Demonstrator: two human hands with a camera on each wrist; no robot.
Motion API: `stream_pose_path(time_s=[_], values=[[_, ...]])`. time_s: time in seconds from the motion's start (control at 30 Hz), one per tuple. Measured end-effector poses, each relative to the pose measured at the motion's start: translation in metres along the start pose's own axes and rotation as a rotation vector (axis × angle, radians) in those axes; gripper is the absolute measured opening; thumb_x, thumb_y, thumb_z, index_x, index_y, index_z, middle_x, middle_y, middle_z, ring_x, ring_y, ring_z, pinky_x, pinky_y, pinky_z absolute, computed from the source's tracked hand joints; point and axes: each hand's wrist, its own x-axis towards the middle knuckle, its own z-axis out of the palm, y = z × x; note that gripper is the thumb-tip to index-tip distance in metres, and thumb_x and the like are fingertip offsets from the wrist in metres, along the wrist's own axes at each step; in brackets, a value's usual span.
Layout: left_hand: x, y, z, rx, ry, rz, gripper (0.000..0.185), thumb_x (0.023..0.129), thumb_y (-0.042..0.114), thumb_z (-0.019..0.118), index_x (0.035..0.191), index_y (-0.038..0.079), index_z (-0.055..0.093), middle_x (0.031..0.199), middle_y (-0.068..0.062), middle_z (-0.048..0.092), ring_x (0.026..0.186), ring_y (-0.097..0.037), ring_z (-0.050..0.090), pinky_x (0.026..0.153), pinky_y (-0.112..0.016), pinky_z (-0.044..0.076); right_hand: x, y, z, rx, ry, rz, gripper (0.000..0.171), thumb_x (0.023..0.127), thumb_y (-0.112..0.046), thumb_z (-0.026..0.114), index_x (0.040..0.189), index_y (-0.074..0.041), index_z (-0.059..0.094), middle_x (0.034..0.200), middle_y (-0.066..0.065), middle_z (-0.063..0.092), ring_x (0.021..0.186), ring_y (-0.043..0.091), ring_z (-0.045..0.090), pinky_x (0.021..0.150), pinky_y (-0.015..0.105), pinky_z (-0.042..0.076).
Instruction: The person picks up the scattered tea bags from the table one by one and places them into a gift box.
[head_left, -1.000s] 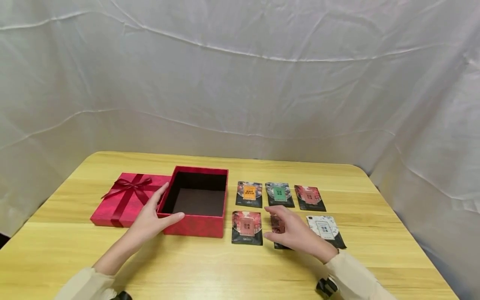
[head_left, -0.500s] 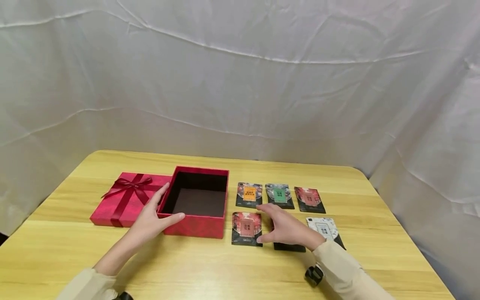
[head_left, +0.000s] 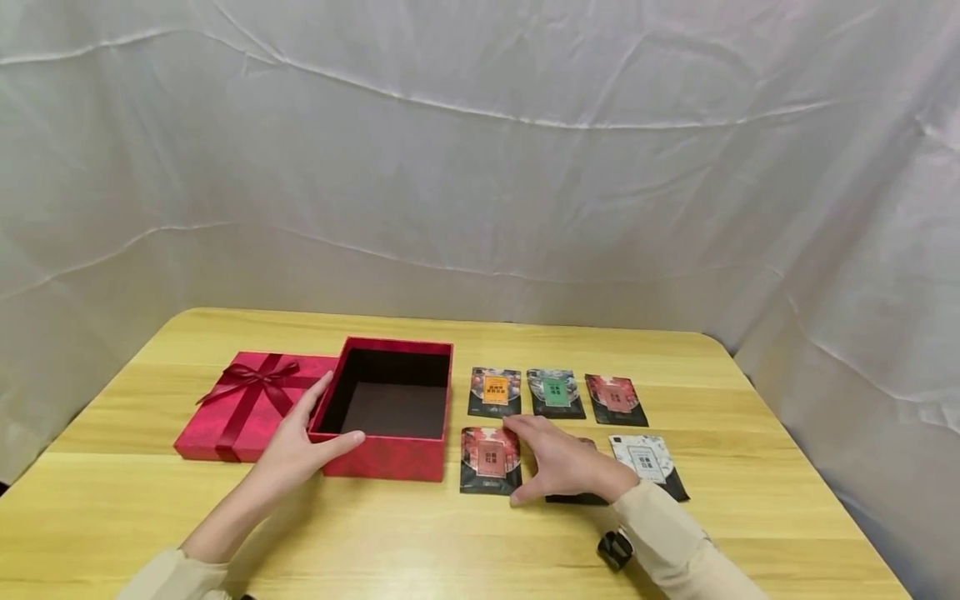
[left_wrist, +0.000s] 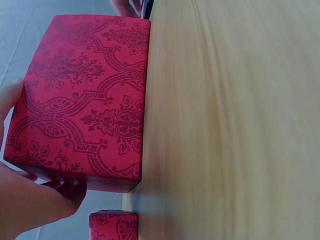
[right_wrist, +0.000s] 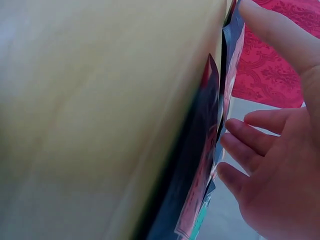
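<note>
My left hand (head_left: 296,446) rests against the near left corner of a red patterned gift box (head_left: 384,458), its thumb along the front wall and its fingers along the left wall. The box stands lidless, with a dark interior. Over the right side of a red-and-black tea packet (head_left: 491,460) my right hand (head_left: 558,462) spreads its thumb and fingers. In the right wrist view the thumb (right_wrist: 265,25) is at that packet's edge, and the other fingers are loosely bent beside it. Another dark packet (head_left: 577,499) lies mostly hidden below this hand.
The box's lid (head_left: 255,400) with its dark red bow lies left of the box. Behind the right hand are orange-label (head_left: 495,392), green-label (head_left: 556,393) and red (head_left: 616,399) packets. A white packet (head_left: 648,465) lies to the right on the wooden table (head_left: 405,542).
My right hand has moved left, from over the dark front packet to the red-and-black packet. My left hand stays at the box corner.
</note>
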Motion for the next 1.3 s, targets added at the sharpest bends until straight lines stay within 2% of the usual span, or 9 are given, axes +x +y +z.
stream_pose_path(time_s=[0.37,0.53,0.77,1.1,1.3], values=[[-0.0002,-0.0025,-0.0008,0.022,0.022,0.002,0.095,0.085,0.03,0.074,0.156,0.015,0.012,0.157,-0.02,0.013,0.139,-0.046,0.014,0.101,-0.071,0.023,0.0044,-0.008,-0.0002,-0.041,-0.025,0.025,0.103,0.07,-0.038,0.087,0.149,-0.002,0.032,0.152,0.018,0.03,0.139,0.038,0.027,0.105,0.055,0.033],[-0.0009,-0.0025,-0.0001,-0.004,0.027,0.001,0.095,0.085,0.03,0.074,0.156,0.015,0.013,0.158,-0.019,0.013,0.14,-0.045,0.013,0.102,-0.07,0.022,0.0045,-0.0081,0.0009,-0.04,-0.024,0.031,0.1,0.07,-0.038,0.086,0.148,-0.002,0.034,0.152,0.018,0.031,0.138,0.037,0.028,0.105,0.055,0.034],[-0.0005,-0.0015,0.0003,-0.04,0.023,0.007,0.094,0.086,0.03,0.074,0.157,0.017,0.013,0.159,-0.016,0.012,0.141,-0.044,0.011,0.102,-0.071,0.021,0.0038,-0.0063,0.0013,-0.055,-0.014,0.006,0.098,0.072,-0.036,0.085,0.148,-0.002,0.035,0.151,0.018,0.032,0.137,0.037,0.03,0.105,0.054,0.034],[0.0007,-0.0038,0.0021,-0.039,0.028,0.0,0.094,0.086,0.033,0.073,0.157,0.019,0.013,0.159,-0.015,0.012,0.141,-0.043,0.011,0.103,-0.071,0.02,0.0004,-0.0076,0.0015,-0.082,0.007,-0.06,0.097,0.076,-0.039,0.078,0.15,0.0,0.03,0.15,0.021,0.03,0.136,0.038,0.031,0.103,0.055,0.037],[-0.0002,-0.0032,0.0027,-0.038,0.033,0.0,0.094,0.085,0.033,0.074,0.157,0.019,0.014,0.159,-0.015,0.012,0.141,-0.043,0.011,0.103,-0.07,0.021,-0.0026,-0.0101,0.0,-0.068,0.032,-0.061,0.095,0.078,-0.039,0.077,0.15,-0.001,0.029,0.151,0.021,0.028,0.136,0.038,0.031,0.103,0.056,0.035]])
